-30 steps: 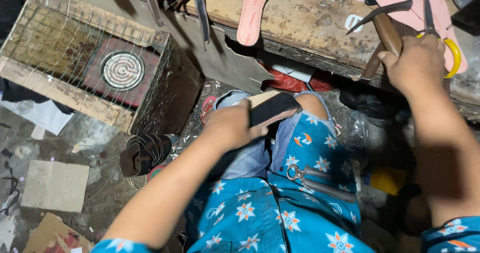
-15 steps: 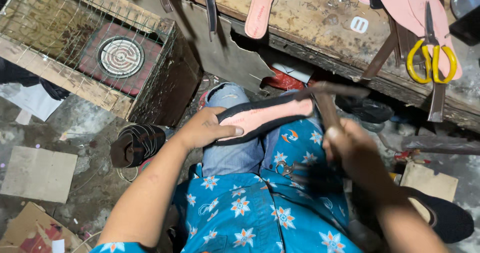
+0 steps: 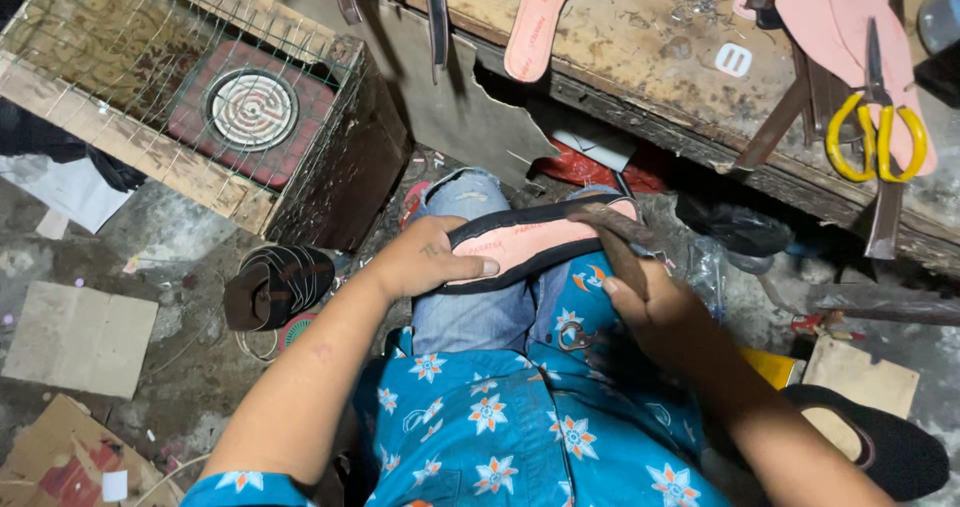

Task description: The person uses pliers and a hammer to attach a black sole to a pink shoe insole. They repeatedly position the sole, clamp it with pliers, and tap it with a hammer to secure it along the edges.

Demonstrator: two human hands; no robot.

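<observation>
Pinned a pink shoe insole with a black rim (image 3: 530, 242) across the denim-clad knee, heel end under the left hand (image 3: 425, 262), fingers curled over the far edge and thumb laid flat along the pink face. Clasped a hammer with a worn brown wooden handle and a dark metal head (image 3: 622, 252) firmly in the right hand (image 3: 655, 312), fist closed low on the handle, head resting on or just above the toe end of the insole; could not tell which.

Judged the piece partly worked: black rim already wrapped along the whole visible edge, lying fairly smooth near the heel, with the hammer head at the toe. Could not tell from this view how well the rim was seated.

Left well apart on the scuffed wooden workbench (image 3: 640, 37): a bare pink insole without any rim (image 3: 545, 17), two more pink insoles (image 3: 840, 17) under yellow-handled scissors (image 3: 875, 117), and dark strips hanging over the edge. Kept a wooden crate covered in wire mesh (image 3: 90, 87) to the left on the floor, with a round coiled heater (image 3: 245, 107) inside, and a black strappy sandal (image 3: 275, 287) just below it.
</observation>
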